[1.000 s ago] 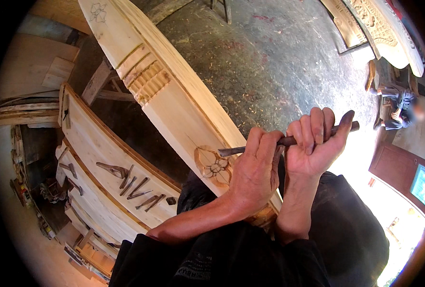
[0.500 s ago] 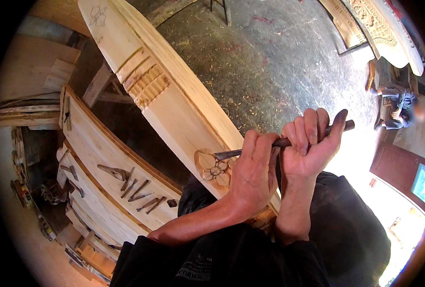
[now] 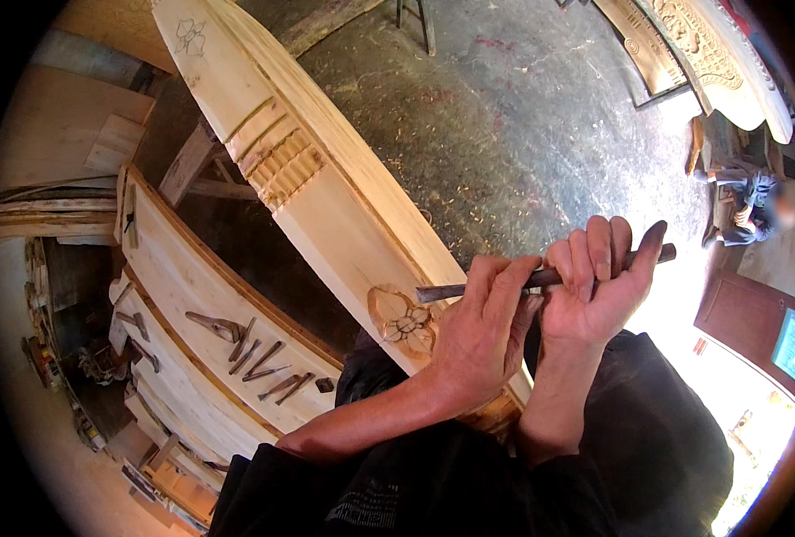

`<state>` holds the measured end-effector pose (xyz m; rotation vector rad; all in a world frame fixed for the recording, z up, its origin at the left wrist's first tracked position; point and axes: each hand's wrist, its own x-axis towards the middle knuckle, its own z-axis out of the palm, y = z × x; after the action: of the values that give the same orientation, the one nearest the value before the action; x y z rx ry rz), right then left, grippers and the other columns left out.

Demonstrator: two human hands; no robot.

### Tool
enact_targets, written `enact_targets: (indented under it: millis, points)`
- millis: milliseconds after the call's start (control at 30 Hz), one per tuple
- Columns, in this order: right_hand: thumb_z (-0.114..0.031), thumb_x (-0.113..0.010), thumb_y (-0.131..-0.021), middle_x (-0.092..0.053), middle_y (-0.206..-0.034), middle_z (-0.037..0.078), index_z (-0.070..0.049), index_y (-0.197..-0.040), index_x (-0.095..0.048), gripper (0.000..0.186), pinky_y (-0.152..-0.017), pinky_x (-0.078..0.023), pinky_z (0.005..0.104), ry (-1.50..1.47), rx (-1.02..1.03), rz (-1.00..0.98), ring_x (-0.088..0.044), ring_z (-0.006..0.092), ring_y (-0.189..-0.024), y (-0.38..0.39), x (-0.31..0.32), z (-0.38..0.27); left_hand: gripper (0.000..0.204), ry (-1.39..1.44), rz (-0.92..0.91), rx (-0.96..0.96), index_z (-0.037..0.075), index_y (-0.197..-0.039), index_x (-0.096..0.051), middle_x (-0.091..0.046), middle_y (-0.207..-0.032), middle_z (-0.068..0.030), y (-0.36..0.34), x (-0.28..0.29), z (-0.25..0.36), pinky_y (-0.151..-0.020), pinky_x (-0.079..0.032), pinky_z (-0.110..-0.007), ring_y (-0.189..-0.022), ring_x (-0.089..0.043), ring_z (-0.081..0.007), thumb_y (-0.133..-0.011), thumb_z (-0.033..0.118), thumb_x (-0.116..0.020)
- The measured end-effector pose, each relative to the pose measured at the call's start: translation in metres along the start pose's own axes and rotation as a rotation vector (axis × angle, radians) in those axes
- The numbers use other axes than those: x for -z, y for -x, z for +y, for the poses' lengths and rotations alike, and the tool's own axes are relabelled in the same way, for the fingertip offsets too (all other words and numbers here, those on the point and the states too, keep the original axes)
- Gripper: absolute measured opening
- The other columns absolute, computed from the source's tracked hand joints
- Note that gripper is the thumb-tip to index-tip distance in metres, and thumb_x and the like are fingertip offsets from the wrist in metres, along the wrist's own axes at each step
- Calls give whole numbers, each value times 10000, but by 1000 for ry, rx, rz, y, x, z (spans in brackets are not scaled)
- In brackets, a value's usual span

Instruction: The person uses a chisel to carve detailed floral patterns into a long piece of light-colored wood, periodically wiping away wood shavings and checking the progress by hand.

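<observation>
Wrapped tight, the right hand [image 3: 594,286] grips the rear of a dark, slender metal chisel [image 3: 545,278] while the left hand [image 3: 480,333] pinches its shaft; from where I stand, its tip is near the carved flower [image 3: 405,324] on the long, pale wooden board [image 3: 335,234].

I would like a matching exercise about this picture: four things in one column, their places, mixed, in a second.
1. chisel
2. drawn flower
3. partly carved flower
4. loose tools

A. at the long timber's far end
B. in the left hand and right hand
C. on the pale board at left
D. beside the chisel's tip

Pairs: 1-B; 2-A; 3-D; 4-C
</observation>
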<state>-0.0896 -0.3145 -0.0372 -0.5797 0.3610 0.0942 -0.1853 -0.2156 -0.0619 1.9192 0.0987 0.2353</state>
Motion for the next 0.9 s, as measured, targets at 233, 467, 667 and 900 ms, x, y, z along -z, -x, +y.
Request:
enact_targets:
  millis: [233, 467, 667, 900]
  points:
    - [-622, -434, -1132, -315, -542, -15, -197, -630, -321, 667, -434, -162, 289, -1, -23, -34, -205, 105, -406, 2, 1, -2, 403, -41, -9, 5, -28, -1367, -599, -609, -1114, -200, 1, 0, 0, -750, -564, -402, -969, -660, -350, -971, -43, -673]
    - [-623, -434, -1130, -318, -543, -13, -198, -631, -321, 666, -442, -163, 292, 24, -22, -49, -196, 111, -411, 2, 2, -2, 373, -26, 13, 23, -26, -1335, -614, -621, -1070, -190, 0, -1, 2, -741, -558, -402, -949, -656, -346, -968, -53, -676]
    - [-627, -435, -1129, -324, -542, -14, -197, -634, -329, 663, -444, -164, 294, 3, -34, -46, -211, 112, -413, 1, 4, 0, 349, -15, 15, 37, -23, -1324, -617, -629, -1069, -181, -1, 1, 2, -739, -561, -411, -946, -667, -351, -980, -52, -669]
    - [-630, -440, -1126, -318, -537, -15, -196, -627, -325, 671, -445, -165, 297, 8, -32, -47, -212, 111, -407, 2, 1, -2, 321, -3, 26, 32, -26, -1305, -621, -629, -1065, -182, -1, 0, 2, -745, -552, -397, -934, -659, -343, -988, -44, -666]
